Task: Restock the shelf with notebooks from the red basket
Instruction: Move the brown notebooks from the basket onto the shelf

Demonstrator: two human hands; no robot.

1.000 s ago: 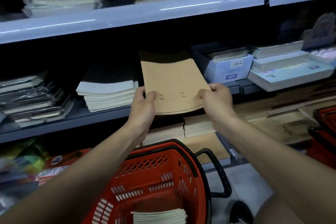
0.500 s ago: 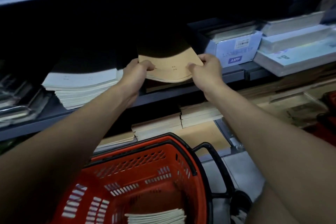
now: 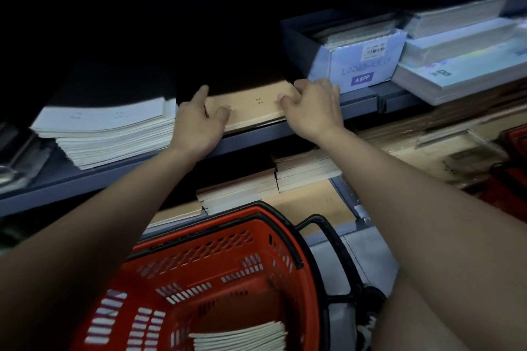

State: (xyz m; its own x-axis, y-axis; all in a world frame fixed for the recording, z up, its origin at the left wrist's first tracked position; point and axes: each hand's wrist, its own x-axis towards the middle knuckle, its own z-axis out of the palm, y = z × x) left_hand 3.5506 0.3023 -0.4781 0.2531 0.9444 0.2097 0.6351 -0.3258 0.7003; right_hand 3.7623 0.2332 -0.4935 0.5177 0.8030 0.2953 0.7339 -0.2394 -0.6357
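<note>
Here, relaxed fingers of both hands rest on brown notebooks point(image 3: 251, 107) on the grey shelf point(image 3: 114, 177).

Shelf point(image 3: 299, 129): above basket point(image 3: 285, 239).
On shelf: notebook stack point(image 3: 251, 107) between taller stack point(image 3: 114, 134) at left and box point(image 3: 359, 63) at right.
Left hand point(image 3: 196, 125), right hand point(image 3: 313, 108): on notebook stack's two near corners.
In basket: more notebooks point(image 3: 239, 336).

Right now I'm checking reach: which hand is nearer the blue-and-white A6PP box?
Right. The right hand sits just left of the A6PP box, almost touching its lower front corner. The left hand is further left, across the brown notebooks.
</note>
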